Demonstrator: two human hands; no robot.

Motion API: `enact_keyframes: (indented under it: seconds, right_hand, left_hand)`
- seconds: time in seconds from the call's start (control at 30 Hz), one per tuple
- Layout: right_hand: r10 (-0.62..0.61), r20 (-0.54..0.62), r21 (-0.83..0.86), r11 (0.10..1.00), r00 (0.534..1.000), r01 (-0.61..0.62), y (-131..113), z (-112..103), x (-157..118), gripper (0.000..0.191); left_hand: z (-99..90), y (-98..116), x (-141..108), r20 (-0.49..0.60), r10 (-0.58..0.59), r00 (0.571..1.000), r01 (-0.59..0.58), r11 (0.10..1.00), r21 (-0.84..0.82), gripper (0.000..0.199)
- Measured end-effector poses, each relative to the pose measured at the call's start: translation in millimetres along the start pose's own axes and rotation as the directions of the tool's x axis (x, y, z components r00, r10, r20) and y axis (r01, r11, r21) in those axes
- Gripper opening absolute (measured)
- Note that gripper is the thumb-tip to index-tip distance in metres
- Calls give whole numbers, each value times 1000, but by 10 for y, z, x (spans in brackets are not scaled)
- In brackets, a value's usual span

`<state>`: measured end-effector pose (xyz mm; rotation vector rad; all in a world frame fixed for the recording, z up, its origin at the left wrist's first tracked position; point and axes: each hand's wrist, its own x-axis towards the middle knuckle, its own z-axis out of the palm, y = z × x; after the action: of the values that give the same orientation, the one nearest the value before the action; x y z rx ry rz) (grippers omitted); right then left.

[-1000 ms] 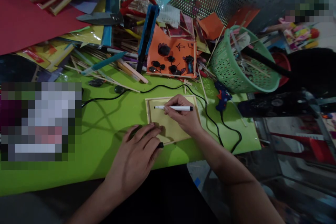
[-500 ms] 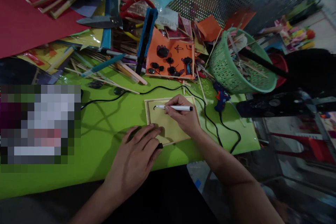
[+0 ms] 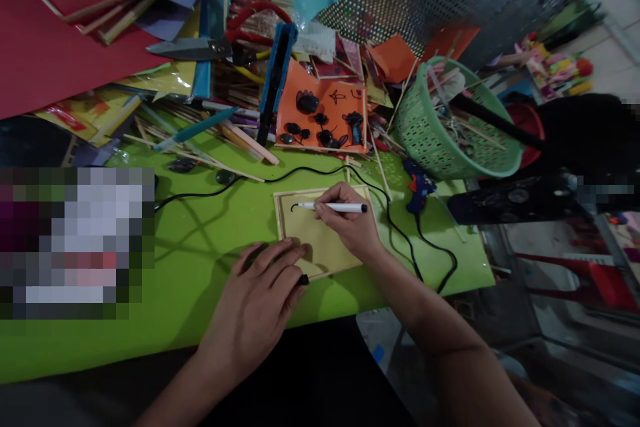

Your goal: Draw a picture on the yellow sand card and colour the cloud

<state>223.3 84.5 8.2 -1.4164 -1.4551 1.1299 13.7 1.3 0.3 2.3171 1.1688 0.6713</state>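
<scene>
My right hand (image 3: 346, 217) pinches a white marker (image 3: 341, 207) with a black end, its tip pointing left onto yellow paper (image 3: 327, 240). A short curved black line (image 3: 294, 207) shows at the marker's tip, in the paper's upper left. Thin wooden sticks (image 3: 280, 219) frame the sheet. Across the lower left corner lies my left hand (image 3: 267, 280), fingertips resting on the paper and frame. A small black marker cap (image 3: 303, 279) sticks out between its thumb and forefinger; most of the cap is hidden.
Behind the frame stands an orange picture (image 3: 320, 110) with black stones. Scissors (image 3: 193, 48), sticks and pens crowd the back. A green basket (image 3: 440, 140) and a blue glue gun (image 3: 417, 187) are at right; a black cord (image 3: 310, 168) curls around the frame. Something pixelated (image 3: 75, 240) lies left.
The black line at the marker's tip has grown a little longer and more curved. Both hands keep nearly the same place; the view has shifted slightly.
</scene>
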Motion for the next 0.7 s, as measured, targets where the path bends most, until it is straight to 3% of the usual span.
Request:
enact_keyframes:
  seconds: [0.7]
  right_hand:
    - [36,-15,-10,999,999,-36,-11,-33,-13,15]
  left_hand:
    - [7,-4,-18,13,-15,1000,16,1000,-8,19]
